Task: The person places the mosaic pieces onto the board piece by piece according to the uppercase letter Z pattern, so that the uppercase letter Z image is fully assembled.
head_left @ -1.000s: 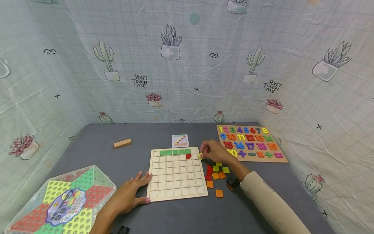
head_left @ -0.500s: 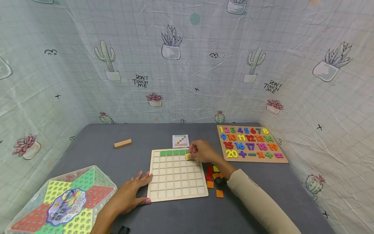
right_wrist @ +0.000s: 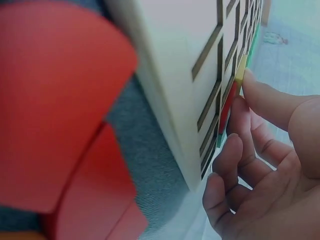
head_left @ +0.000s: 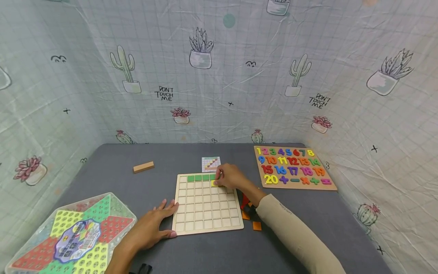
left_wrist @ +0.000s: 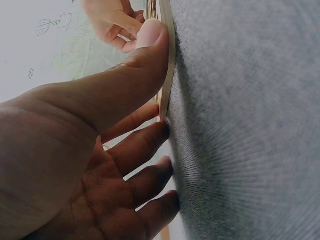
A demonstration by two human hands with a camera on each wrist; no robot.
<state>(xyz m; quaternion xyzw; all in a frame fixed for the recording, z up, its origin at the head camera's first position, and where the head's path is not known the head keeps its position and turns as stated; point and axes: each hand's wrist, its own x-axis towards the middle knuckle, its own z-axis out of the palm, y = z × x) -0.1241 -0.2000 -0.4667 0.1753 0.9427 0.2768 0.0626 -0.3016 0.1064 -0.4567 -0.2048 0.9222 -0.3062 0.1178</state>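
Note:
A pale wooden grid board [head_left: 202, 207] lies on the table, with a row of green square tiles [head_left: 198, 178] along its far side. My right hand [head_left: 230, 178] is over that side and pinches a yellow tile [head_left: 213, 183] between thumb and finger, just below the green row. In the right wrist view the yellow tile [right_wrist: 241, 70] touches the board, beside a red piece [right_wrist: 228, 107]. My left hand [head_left: 152, 226] rests at the board's left edge with its fingers spread. In the left wrist view its thumb [left_wrist: 150, 42] lies against the rim.
Loose orange tiles [head_left: 257, 226] and red pieces [head_left: 245, 201] lie right of the board, partly behind my right arm. A pattern card [head_left: 210, 163] is behind it. Also around are a wooden block [head_left: 143, 167], a number puzzle [head_left: 295, 168] and a star-patterned game box [head_left: 76, 236].
My right hand has carried the yellow tile leftward from beyond the board's right edge to a cell under the green row. The left hand has stayed put.

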